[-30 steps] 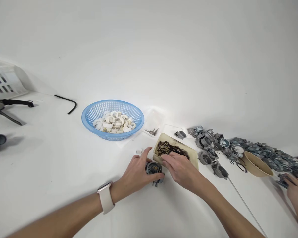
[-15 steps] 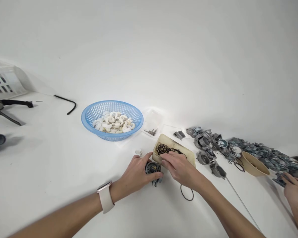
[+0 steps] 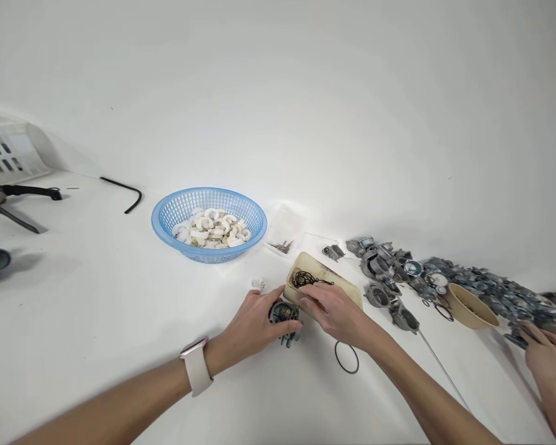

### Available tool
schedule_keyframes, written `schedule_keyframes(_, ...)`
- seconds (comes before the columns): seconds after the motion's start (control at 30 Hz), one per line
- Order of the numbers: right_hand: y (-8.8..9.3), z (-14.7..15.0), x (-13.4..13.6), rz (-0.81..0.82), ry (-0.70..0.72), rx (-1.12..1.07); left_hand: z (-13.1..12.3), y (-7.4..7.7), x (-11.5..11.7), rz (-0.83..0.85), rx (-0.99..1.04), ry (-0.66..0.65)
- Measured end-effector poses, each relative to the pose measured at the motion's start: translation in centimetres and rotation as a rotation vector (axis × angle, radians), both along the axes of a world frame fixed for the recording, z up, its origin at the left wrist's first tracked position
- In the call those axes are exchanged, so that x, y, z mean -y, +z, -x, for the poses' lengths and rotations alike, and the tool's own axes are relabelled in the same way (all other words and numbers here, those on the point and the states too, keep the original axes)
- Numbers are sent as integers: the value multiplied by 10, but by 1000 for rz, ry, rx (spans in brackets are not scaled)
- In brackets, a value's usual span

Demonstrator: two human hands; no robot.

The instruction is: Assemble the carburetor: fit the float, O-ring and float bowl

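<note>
My left hand (image 3: 259, 322) is wrapped round a grey metal carburetor body (image 3: 283, 313), its round opening facing up with brass-coloured parts inside. The thumb lies across its near side. My right hand (image 3: 337, 310) reaches into a cream plastic tray (image 3: 349, 290), with fingers bunched and fingertips low by its left end. Black rubber rings (image 3: 306, 278) lie tangled in the tray beside those fingers. What the fingertips hold, if anything, is hidden. One larger black rubber ring (image 3: 347, 358) lies on the table below my right wrist. A small clear-white piece (image 3: 258, 284) sits beyond my left fingers.
A blue basket (image 3: 167, 238) holds white C-shaped floats. Beside it stands a clear box (image 3: 285, 225) with small metal pins. Grey metal castings (image 3: 380, 266) are heaped to the right, around a tan bowl (image 3: 472, 315). Another person's hand (image 3: 549, 355) touches parts at far right.
My right hand has shifted slightly left inside the tray, its fingers still bunched. My left hand keeps its hold on the carburetor body. The view has moved very little.
</note>
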State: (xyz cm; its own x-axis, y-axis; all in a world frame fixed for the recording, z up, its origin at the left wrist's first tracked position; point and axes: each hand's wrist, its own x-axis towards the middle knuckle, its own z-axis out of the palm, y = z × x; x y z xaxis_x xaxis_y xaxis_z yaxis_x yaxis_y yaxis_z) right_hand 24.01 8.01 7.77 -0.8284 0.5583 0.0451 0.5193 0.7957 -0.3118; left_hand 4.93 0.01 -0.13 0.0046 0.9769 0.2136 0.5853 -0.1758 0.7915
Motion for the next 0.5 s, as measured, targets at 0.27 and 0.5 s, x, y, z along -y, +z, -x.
schedule_keyframes(0.27,3,-1,-2,18,-13,-10,0,1,0,44,-9,-15)
schedule_keyframes(0.5,6,-3,0,11,-4,-26,0,-3,0,96,14,-14)
